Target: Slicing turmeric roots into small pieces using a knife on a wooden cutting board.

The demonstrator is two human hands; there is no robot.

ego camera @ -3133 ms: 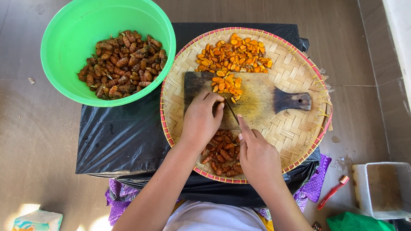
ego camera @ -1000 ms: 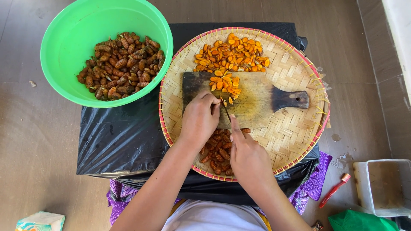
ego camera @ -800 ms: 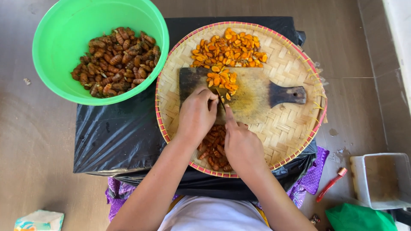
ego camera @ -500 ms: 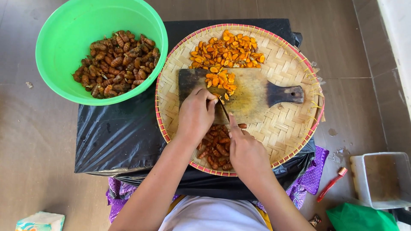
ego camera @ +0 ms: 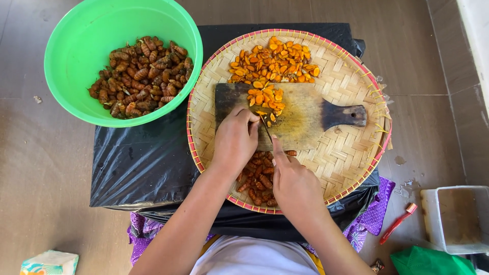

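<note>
Seen from above, the left hand [ego camera: 235,140] presses curled fingers onto a wooden cutting board [ego camera: 300,119]. The right hand [ego camera: 294,183], just beside it, grips a knife [ego camera: 266,128], blade angled toward orange turmeric slices [ego camera: 265,98] just beyond the fingertips. Whole roots [ego camera: 257,179] lie beneath both wrists.

bowl [ego camera: 76,56] left of tray [ego camera: 351,158] | board [ego camera: 305,122] on tray | slices [ego camera: 275,63] behind board
</note>
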